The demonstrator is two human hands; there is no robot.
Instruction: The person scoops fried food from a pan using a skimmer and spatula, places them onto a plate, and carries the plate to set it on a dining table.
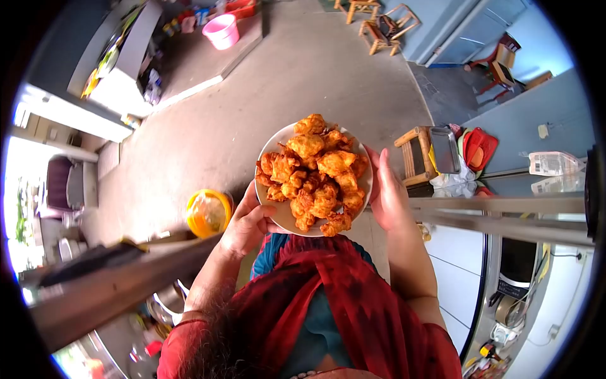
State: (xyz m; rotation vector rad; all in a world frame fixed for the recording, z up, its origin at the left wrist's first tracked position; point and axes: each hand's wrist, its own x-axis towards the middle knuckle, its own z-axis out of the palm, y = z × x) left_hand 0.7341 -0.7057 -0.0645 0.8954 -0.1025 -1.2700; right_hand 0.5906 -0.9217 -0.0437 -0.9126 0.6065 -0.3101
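A round white plate [284, 221] heaped with golden-brown fried pieces [315, 170] is held in front of my body, roughly level. My left hand [247, 224] grips its lower left rim, thumb over the edge and the other fingers out of sight below. On the opposite side, my right hand [386, 192] supports the right rim; its thumb lies along the edge and the fingers under the plate are hidden.
A doorway frame [505, 215] runs close on both sides. A yellow-rimmed bin [209, 213] stands left on the floor. Bamboo stool [416, 158] and metal tray [444, 150] are at right. Farther off are a pink tub [221, 31] and bamboo chairs [386, 28].
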